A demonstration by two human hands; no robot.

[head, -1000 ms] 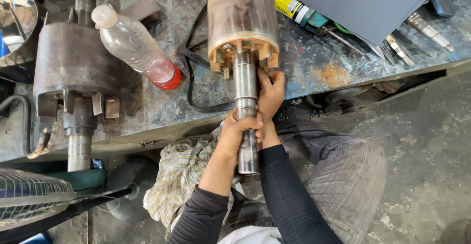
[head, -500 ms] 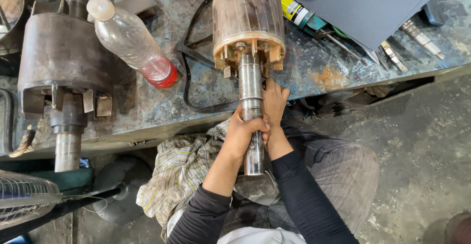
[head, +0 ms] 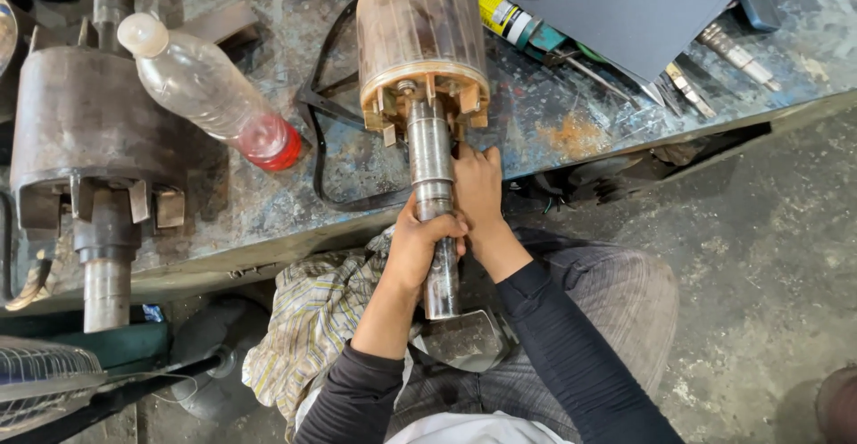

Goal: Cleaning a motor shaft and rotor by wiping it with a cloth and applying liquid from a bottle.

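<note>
Well to the left of the grip a dark second rotor (head: 94,141) lies on the workbench (head: 571,123), its shaft overhanging the edge, with a clear plastic bottle (head: 210,96) with a red base between it and the hands. The left hand (head: 420,248) is clenched around the steel shaft (head: 435,203) of the copper-coloured rotor (head: 420,38); the right hand (head: 478,194) lies just beside it, fingers pressed against the shaft's far side, closer to the rotor body. The rotor rests on the bench, its shaft jutting past the edge toward the person's lap. The work looks to be a two-handed hold or turn on the shaft — any further handling seems to call for a firm grip, since the piece looks heavy. A black cable (head: 321,123) loops just left of the rotor. Below the hands a checked cloth (head: 312,319) lies over the knee. Right of the grip sit a grey sheet (head: 643,7), hand tools (head: 714,51) — and a rough concrete floor (head: 768,257).
</note>
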